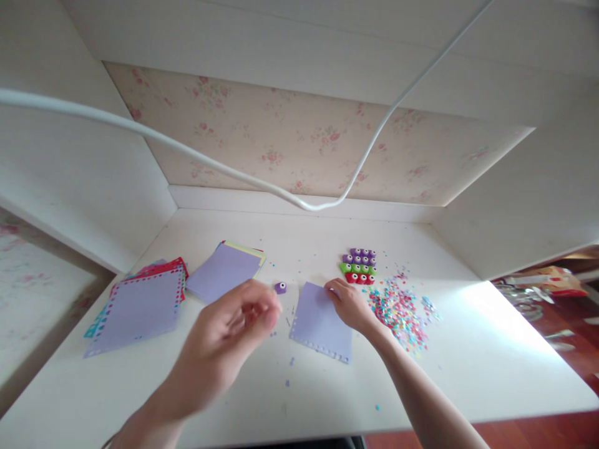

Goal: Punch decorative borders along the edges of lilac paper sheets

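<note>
My left hand is raised above the desk, its fingers curled in toward the thumb, and nothing shows in them. Just beyond its fingertips a small purple craft punch with an eye-like button sits on the desk. My right hand pinches the upper right edge of a light purple sheet of paper lying flat. Punched holes run along the sheet's near edge, with a few at its lower left side. The fingertips under the right hand are partly hidden.
Purple, green and red punches stand in rows near a heap of colored paper bits. At left lie stacked sheets with punched edges and another paper stack. A white cable hangs across the front.
</note>
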A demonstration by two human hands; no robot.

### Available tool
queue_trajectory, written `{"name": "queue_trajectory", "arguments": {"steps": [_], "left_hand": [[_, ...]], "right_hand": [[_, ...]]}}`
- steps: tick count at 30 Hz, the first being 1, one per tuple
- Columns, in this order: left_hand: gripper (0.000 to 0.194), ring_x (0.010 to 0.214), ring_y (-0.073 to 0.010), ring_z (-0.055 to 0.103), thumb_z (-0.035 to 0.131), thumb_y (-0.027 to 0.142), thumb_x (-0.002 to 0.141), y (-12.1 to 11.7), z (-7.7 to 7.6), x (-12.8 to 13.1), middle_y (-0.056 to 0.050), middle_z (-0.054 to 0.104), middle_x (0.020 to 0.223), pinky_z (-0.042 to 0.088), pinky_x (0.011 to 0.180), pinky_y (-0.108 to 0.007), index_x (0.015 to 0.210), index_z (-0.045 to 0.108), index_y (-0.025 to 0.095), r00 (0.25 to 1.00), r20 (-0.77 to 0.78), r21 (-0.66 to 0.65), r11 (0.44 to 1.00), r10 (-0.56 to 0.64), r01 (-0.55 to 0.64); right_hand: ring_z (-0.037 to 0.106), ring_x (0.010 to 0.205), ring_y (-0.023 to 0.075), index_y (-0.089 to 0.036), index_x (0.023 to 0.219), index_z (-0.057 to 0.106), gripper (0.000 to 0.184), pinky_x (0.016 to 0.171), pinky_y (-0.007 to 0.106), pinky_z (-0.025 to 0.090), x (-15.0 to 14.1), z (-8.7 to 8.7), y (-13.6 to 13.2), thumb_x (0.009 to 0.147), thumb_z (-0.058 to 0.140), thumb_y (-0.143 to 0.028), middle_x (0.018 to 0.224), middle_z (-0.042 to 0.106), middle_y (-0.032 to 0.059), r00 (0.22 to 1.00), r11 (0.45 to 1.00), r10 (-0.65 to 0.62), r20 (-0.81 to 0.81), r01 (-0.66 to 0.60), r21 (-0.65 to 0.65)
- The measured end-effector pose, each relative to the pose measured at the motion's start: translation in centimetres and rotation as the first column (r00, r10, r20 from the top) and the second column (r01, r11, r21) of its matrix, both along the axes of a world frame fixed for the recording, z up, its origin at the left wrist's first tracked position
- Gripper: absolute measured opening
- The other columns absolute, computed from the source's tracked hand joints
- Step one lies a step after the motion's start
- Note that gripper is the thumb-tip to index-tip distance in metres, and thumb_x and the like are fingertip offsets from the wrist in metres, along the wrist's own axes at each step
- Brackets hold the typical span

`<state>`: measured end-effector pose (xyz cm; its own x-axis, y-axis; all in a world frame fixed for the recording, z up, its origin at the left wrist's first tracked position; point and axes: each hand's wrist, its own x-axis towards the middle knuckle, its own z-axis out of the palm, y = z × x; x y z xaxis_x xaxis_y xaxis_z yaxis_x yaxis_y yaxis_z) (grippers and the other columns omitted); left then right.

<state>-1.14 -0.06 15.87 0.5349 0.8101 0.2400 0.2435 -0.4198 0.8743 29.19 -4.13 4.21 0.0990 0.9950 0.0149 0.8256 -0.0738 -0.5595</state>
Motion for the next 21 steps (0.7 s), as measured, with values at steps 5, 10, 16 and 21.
{"name": "queue_trajectory", "arguments": {"steps": [5, 10, 16, 21], "left_hand": [[0.051, 0.121, -0.0201, 0.054, 0.038, -0.007, 0.085, 5.1, -8.1, 2.9, -0.008, 0.060, 0.129, 0.045, 0.105, -0.041, 0.121, 0.062, 0.020, 0.908, -0.402, 0.261, 0.936, -0.116, 0.235], [0.084, 0.132, -0.0198, 0.047, 0.040, -0.019, 0.061, 7.4, -12.2, 3.4, 0.000, 0.051, 0.144, 0.040, 0.110, -0.038, 0.127, 0.061, 0.028, 0.814, -0.533, 0.244, 0.880, -0.230, 0.408], [0.070, 0.100, -0.0198, 0.065, 0.044, -0.015, 0.071, 7.9, -11.4, 3.6, -0.005, 0.062, 0.121, 0.050, 0.087, -0.031, 0.121, 0.064, 0.029, 0.765, -0.614, 0.229, 0.884, -0.195, 0.409], [0.031, 0.085, -0.0191, 0.067, 0.057, 0.005, 0.084, 7.9, -10.6, 3.4, -0.003, 0.067, 0.095, 0.049, 0.077, -0.027, 0.103, 0.069, 0.027, 0.764, -0.621, 0.189, 0.912, -0.175, 0.363]], "right_hand": [[0.066, 0.096, 0.0221, -0.021, 0.108, 0.068, 0.029, 0.084, 0.032, 0.047, 0.7, 0.5, -0.8, 0.091, 0.044, -0.020, 0.105, 0.071, 0.0074, 0.998, 0.999, -0.038, -0.055, 0.039, 0.020], [0.067, 0.094, 0.0248, -0.019, 0.106, 0.071, 0.030, 0.085, 0.035, 0.048, 1.4, 0.9, -1.1, 0.085, 0.049, -0.022, 0.103, 0.074, 0.0087, 0.989, 0.995, -0.098, -0.114, 0.095, -0.033], [0.068, 0.086, 0.0235, -0.019, 0.106, 0.072, 0.032, 0.080, 0.033, 0.049, 1.0, 1.0, -0.9, 0.082, 0.051, -0.025, 0.099, 0.074, 0.0069, 0.968, 0.987, -0.127, -0.216, 0.102, -0.124], [0.068, 0.084, 0.0220, -0.021, 0.105, 0.072, 0.031, 0.075, 0.031, 0.050, 0.3, 1.0, -0.2, 0.082, 0.051, -0.025, 0.096, 0.075, 0.0037, 0.942, 0.982, -0.107, -0.317, 0.050, -0.183]]}}
